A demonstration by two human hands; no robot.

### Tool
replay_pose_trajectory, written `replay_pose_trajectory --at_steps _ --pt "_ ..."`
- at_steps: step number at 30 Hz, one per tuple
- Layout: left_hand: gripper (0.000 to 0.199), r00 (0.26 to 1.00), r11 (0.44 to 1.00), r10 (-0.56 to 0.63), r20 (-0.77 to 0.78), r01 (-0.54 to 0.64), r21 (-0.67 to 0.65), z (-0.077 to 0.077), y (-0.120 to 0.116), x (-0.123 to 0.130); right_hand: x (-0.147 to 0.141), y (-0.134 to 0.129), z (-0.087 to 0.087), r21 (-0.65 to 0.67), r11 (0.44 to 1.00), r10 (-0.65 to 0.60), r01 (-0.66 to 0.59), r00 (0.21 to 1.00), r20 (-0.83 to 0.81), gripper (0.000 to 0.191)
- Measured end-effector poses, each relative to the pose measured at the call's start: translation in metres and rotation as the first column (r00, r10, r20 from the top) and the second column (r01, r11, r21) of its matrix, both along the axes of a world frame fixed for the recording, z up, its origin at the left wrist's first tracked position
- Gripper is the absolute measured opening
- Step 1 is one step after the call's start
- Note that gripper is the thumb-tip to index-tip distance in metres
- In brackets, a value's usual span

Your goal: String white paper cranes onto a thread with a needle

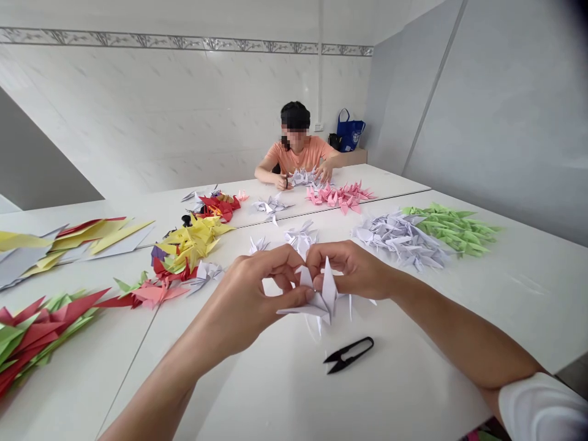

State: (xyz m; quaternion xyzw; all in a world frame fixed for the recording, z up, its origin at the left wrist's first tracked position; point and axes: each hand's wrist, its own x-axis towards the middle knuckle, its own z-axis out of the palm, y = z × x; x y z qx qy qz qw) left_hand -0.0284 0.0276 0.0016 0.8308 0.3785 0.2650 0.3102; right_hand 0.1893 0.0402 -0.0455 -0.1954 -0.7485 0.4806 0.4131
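Paper crane point(327, 294) matt; tbl point(413, 380) smooth, glossy.

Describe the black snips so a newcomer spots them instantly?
Start at the white table in front of the camera wearer. Find the left hand and right hand pinching a white paper crane. Just below them lie the black snips, a small looped-handle pair alone on bare tabletop, unlike the heaped paper cranes nearby.
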Motion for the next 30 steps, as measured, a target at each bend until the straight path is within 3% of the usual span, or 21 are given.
replay_pose_trajectory --at_steps 7,12,17,21,25,30 --pt "0.015 0.996 0.997 -0.039 -0.084 0.044 0.06 -0.004 0.002 0.002 -0.002 -0.003 0.001 -0.056 0.996 -0.077 0.07 0.989 -0.128 0.017" --pt "0.015 0.979 0.983 -0.103 -0.177 0.128 0.136 -0.009 0.005 0.007 0.002 -0.003 0.007 -0.105 0.966 -0.257 0.236 0.914 -0.314 0.02" --pt "0.014 0.969 0.96 -0.069 -0.237 0.129 0.248 -0.017 0.011 0.008 0.013 -0.002 0.02 -0.158 0.885 -0.458 0.437 0.763 -0.456 0.027" --pt "0.013 0.959 0.93 -0.019 -0.282 0.121 0.348 -0.026 0.018 0.009 0.024 -0.004 0.032 -0.099 0.826 -0.512 0.556 0.663 -0.546 0.028" --pt "0.015 0.951 0.9 0.011 -0.309 0.125 0.417 -0.035 0.024 0.014 0.034 -0.014 0.042 -0.008 0.756 -0.547 0.655 0.625 -0.556 0.029" --pt "0.015 0.933 0.899 0.01 -0.36 0.149 0.411 -0.041 0.026 0.019 0.045 -0.027 0.053 0.055 0.667 -0.587 0.743 0.57 -0.575 0.029"
